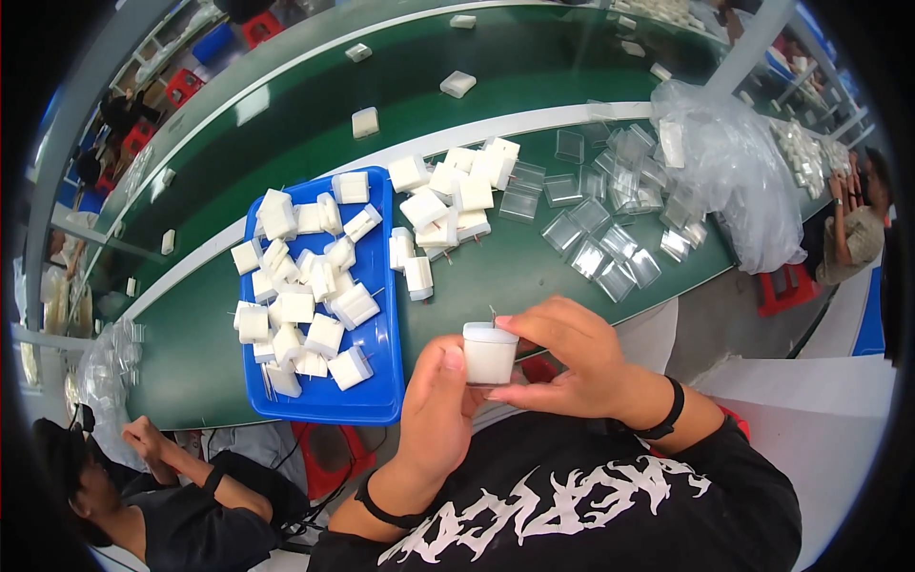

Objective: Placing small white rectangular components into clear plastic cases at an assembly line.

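Observation:
Close to my body, both my hands hold a white plug-in power adapter (pixel 491 358) upright, its thin metal prongs pointing up. My left hand (pixel 437 410) grips its left side, the thumb along the edge. At the right, my right hand (pixel 567 357) has its fingers at the top and bottom of the adapter. A blue tray (pixel 394 334) full of similar white adapters (pixel 296 307) lies left of my hands. More adapters (pixel 474 192) are heaped beyond the tray's right side. Clear plastic covers (pixel 590 215) are spread on the green table to the right.
Single adapters (pixel 365 122) lie on the green conveyor belt (pixel 315 105) behind a pale rail. A large clear plastic bag (pixel 729 162) sits at the far right table edge. Other people sit at the lower left (pixel 143 486) and far right (pixel 858 219). Red stools (pixel 329 456) stand below.

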`<state>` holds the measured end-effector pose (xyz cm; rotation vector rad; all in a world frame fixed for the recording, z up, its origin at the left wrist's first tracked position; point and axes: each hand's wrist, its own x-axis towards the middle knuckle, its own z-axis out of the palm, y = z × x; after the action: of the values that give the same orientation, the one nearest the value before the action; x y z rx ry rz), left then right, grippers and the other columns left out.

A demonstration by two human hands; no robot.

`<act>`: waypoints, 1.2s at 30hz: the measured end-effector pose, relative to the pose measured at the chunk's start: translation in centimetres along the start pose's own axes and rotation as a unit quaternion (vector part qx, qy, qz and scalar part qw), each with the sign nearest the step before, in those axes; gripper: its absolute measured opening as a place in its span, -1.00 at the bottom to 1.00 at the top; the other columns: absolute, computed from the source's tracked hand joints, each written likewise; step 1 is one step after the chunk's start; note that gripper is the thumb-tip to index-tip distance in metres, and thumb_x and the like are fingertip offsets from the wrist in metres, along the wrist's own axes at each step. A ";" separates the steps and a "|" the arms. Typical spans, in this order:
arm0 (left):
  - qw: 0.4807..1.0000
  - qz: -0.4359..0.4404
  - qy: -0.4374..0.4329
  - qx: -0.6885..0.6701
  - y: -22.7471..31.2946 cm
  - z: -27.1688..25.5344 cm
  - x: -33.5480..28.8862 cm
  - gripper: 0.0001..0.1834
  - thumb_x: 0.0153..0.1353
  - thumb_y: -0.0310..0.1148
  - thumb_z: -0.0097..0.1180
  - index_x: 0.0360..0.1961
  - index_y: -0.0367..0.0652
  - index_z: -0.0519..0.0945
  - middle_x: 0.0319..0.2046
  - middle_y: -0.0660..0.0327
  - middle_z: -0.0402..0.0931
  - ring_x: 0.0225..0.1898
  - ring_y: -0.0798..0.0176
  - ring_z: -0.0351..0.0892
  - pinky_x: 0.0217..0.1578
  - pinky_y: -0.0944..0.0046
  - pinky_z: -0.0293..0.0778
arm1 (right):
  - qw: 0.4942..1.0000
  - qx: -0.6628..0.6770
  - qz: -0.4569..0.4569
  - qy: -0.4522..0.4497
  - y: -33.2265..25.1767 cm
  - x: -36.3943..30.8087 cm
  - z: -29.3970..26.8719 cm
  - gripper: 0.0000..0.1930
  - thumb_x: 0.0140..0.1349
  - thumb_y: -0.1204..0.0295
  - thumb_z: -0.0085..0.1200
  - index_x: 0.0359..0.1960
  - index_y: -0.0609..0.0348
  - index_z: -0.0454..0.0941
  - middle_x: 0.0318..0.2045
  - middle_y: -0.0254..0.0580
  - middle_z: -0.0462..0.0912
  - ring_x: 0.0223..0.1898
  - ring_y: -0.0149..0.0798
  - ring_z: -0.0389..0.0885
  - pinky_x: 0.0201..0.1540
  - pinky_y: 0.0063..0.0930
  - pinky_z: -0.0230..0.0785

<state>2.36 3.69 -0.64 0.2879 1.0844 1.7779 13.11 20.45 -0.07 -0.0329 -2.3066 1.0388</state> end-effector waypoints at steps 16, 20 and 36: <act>0.879 0.363 -0.130 0.280 0.9 -2.6 -0.3 -0.20 -0.16 -0.27 0.69 0.11 -0.34 0.57 -0.01 0.01 0.49 -0.04 0.16 0.59 -0.06 0.25 0.56 | 0.972 0.230 -0.007 -0.053 -0.9 0.1 -0.8 -0.37 -0.17 0.36 0.65 0.01 0.23 0.69 -0.47 -0.28 0.61 -0.57 -0.44 0.57 -0.56 -0.60 0.39; 0.871 0.388 -0.107 0.283 0.4 -2.4 -0.8 -0.22 -0.16 -0.22 0.70 0.07 -0.33 0.57 -0.03 0.02 0.49 -0.06 0.18 0.58 -0.08 0.29 0.54 | 0.967 0.247 -0.018 -0.055 -0.8 0.3 -0.5 -0.39 -0.18 0.35 0.65 -0.02 0.25 0.69 -0.48 -0.30 0.60 -0.59 -0.44 0.56 -0.59 -0.61 0.35; 0.907 0.324 -0.104 0.247 0.6 -2.9 -1.3 -0.19 -0.05 -0.38 0.62 0.22 -0.37 0.47 0.12 -0.05 0.37 0.11 0.10 0.56 0.04 0.14 0.70 | 0.969 0.230 0.023 -0.089 -0.9 0.8 -0.8 -0.24 -0.18 0.36 0.67 0.15 0.22 0.63 -0.44 -0.29 0.62 -0.44 -0.43 0.60 -0.46 -0.59 0.39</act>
<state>0.81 1.03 -1.50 1.2436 1.3689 1.9364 13.08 20.55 1.34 0.1995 -2.1673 1.6346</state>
